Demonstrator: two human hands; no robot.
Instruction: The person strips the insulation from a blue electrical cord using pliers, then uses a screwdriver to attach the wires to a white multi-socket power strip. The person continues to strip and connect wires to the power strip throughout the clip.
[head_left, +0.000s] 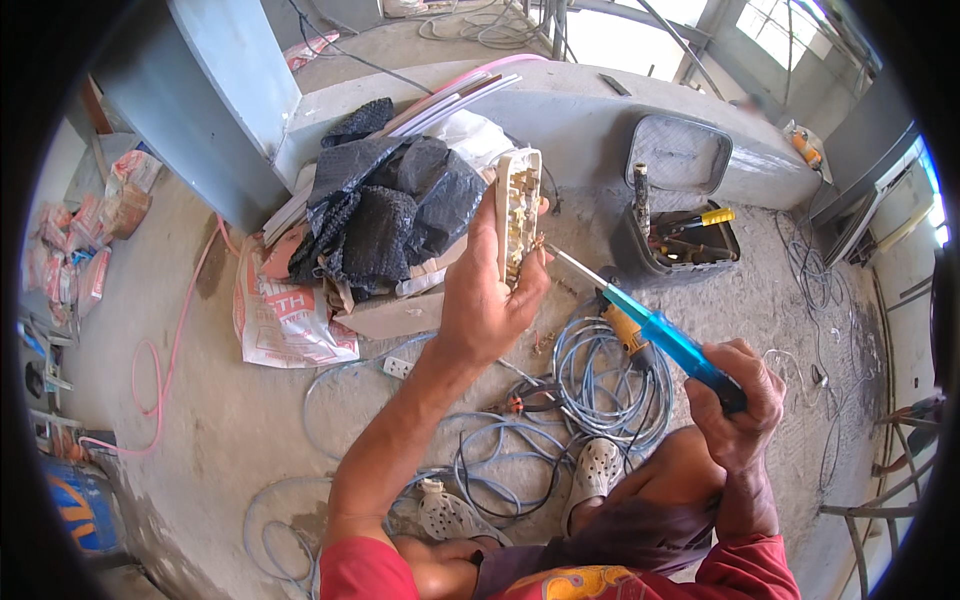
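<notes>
In my left hand [497, 290] is a white power strip [518, 205], held upright with its open inner side showing brass-coloured contacts. The fingers wrap behind it and the thumb presses near its lower end. My right hand [738, 395] grips the dark end of a screwdriver [655, 335] with a translucent blue handle. Its metal shaft slants up and left, the tip close to the strip's lower end beside my left thumb. Whether the tip touches a screw or wire is too small to tell.
An open toolbox [690, 240] stands ahead to the right. Coiled grey-blue cable [610, 385], a yellow power tool [628, 330], pliers [530, 397] and a white outlet [398, 368] lie on the floor. Black plastic wrap [375, 225] covers a pile at left, near a steel column [200, 110].
</notes>
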